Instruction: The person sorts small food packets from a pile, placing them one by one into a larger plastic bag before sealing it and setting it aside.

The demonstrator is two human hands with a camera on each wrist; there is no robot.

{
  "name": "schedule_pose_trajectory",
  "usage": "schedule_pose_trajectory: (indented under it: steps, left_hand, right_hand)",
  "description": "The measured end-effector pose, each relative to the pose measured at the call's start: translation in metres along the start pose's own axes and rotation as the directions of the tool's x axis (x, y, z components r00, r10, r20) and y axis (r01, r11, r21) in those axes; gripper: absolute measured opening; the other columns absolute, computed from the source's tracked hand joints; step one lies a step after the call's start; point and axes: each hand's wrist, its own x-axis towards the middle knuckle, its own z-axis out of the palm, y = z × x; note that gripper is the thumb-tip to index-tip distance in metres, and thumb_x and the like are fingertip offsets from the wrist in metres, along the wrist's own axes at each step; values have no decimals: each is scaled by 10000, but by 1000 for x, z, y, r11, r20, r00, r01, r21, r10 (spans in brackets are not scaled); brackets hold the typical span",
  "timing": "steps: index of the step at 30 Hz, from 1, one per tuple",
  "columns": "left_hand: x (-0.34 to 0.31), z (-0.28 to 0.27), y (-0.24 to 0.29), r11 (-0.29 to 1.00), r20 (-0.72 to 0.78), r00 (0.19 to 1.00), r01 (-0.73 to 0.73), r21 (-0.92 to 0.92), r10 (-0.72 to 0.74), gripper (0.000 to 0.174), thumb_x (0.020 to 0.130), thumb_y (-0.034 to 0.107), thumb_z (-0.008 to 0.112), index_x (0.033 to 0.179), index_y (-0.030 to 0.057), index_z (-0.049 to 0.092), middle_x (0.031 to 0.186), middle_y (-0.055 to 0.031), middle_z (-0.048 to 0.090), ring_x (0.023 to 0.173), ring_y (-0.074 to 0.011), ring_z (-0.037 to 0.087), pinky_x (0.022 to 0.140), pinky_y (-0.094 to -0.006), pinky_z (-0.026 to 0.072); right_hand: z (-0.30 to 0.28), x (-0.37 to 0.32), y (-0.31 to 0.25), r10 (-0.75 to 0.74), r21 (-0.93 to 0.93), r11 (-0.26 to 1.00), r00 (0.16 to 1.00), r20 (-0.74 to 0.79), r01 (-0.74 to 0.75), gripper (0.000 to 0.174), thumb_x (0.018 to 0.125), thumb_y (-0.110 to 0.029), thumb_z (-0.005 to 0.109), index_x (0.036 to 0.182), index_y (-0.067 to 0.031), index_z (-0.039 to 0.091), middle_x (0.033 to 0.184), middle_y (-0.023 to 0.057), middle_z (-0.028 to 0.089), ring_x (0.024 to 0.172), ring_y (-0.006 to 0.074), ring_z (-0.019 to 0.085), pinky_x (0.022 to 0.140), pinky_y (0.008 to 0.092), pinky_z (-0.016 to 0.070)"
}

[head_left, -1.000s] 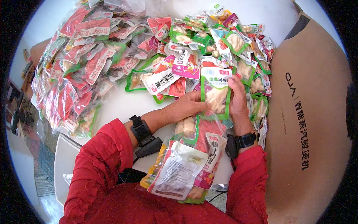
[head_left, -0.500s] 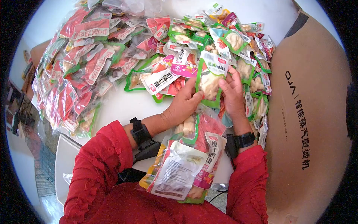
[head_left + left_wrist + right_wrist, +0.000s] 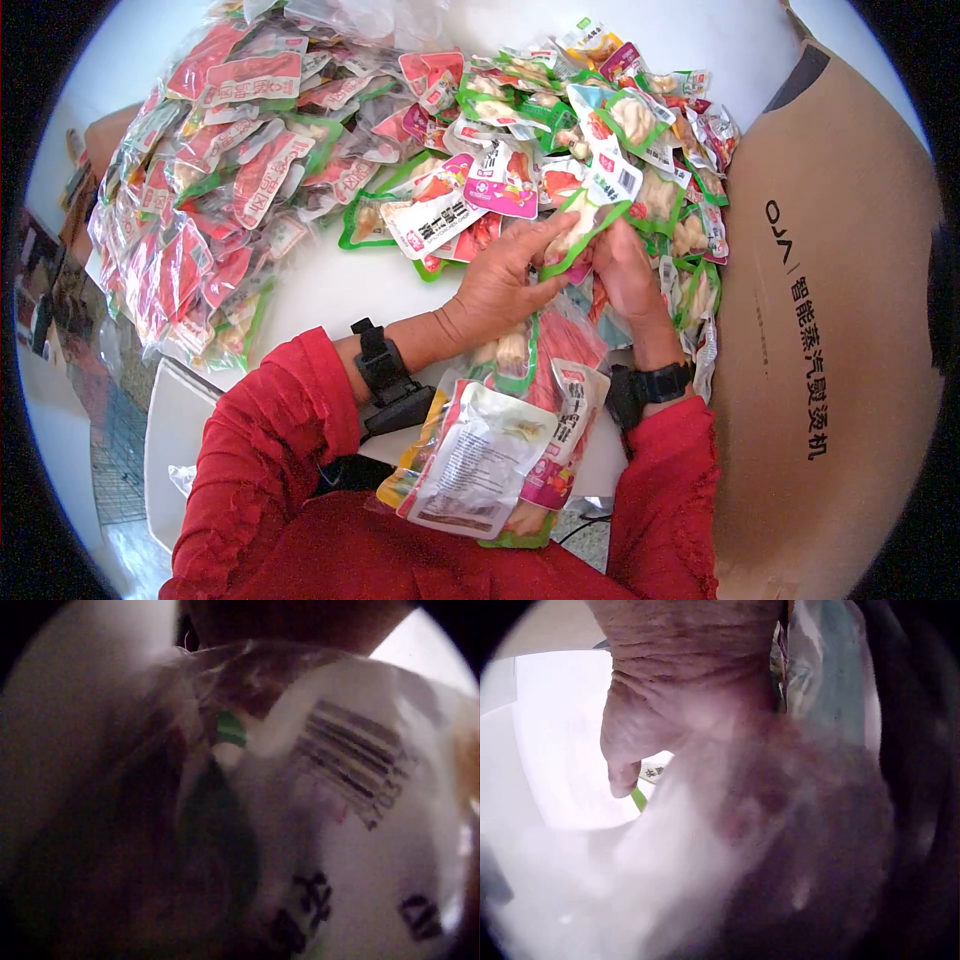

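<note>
A green-edged snack packet [image 3: 580, 238] with pale chicken feet showing through its window is tilted between both hands in the head view. My left hand [image 3: 505, 285] pinches its left side between thumb and fingers. On the right, my right hand [image 3: 628, 272] grips the lower right edge, with the fingers partly hidden. Below the hands, a clear plastic bag with several snack packets [image 3: 490, 455] stands against the red-clothed torso. Clear film and a printed barcode [image 3: 352, 739] fill much of the left wrist view. Blurred plastic covers part of the right hand [image 3: 690, 697] in the right wrist view.
A large clear bag packed with red and green packets [image 3: 260, 180] lies at the left of the white table [image 3: 320, 285]. Loose packets [image 3: 640, 115] are heaped beyond the hands. A tall cardboard box [image 3: 830, 300] borders the right side.
The packet has turned from facing up with its front visible to a slanted, partly folded-over view. Both hands have shifted with it, and the right fingers have moved down around its lower edge.
</note>
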Motion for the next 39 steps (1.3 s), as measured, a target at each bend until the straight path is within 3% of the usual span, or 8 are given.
schedule_pose_trajectory:
  steps: [6,9,19,22,30,33,37,39]
  left_hand:
    - [-1,-4,-3,996,118,992,30,87,-40,419,802,74,572,1202,103,452,892,-5,457,757,-77,428,641,-196,379]
    - [-1,7,-14,931,3,994,106,-350,-111,205,853,97,513,1050,60,472,856,0,437,744,-63,422,638,-191,370]
    - [-2,2,-8,932,64,985,170,-319,-158,68,870,97,482,921,67,449,818,23,424,722,-47,410,636,-183,368]
    - [0,-4,-4,954,100,979,195,-227,-176,78,854,98,507,915,56,480,781,17,442,686,-52,419,604,-190,372]
    - [13,-16,16,952,222,968,-172,254,116,89,775,74,578,839,34,531,753,-83,517,695,-217,538,616,-309,429]
    - [17,-19,24,913,201,965,-228,338,167,79,761,54,573,815,39,517,751,-90,510,699,-244,536,621,-319,432]
    - [18,-21,25,892,220,957,-261,370,189,83,762,61,567,821,51,510,766,-95,513,715,-268,542,617,-340,434]
    - [19,-21,22,891,230,954,-269,365,194,86,766,71,567,829,55,511,774,-95,517,719,-272,545,616,-344,435]
  right_hand:
    - [-5,1,14,81,-26,995,919,-385,-98,388,879,-265,477,1162,-3,434,1069,75,525,969,169,510,851,307,396]
    - [-7,3,16,55,-48,995,908,-415,-82,356,875,-237,476,1137,4,460,1030,72,551,919,155,533,820,293,416]
    - [13,6,8,-37,-5,999,868,-496,40,337,869,-272,464,1034,16,522,966,75,572,858,157,551,766,284,428]
    - [4,5,12,-223,-393,919,800,-557,-18,322,864,-252,485,1040,17,512,944,65,574,809,137,552,725,270,439]
    - [4,8,11,-269,-380,924,775,-572,41,267,837,-180,543,1024,8,515,940,42,580,826,105,539,727,252,436]
    - [-3,6,10,31,-121,987,874,-484,-102,233,814,-148,556,1004,-13,549,925,29,594,823,98,541,735,250,437]
    - [-7,-1,1,203,-377,875,937,-284,-304,268,793,-165,592,1025,-35,560,932,20,602,838,103,547,743,261,445]
    - [1,-2,-2,219,-257,920,932,-288,-296,265,792,-165,595,1021,-35,565,925,20,607,831,104,550,742,265,446]
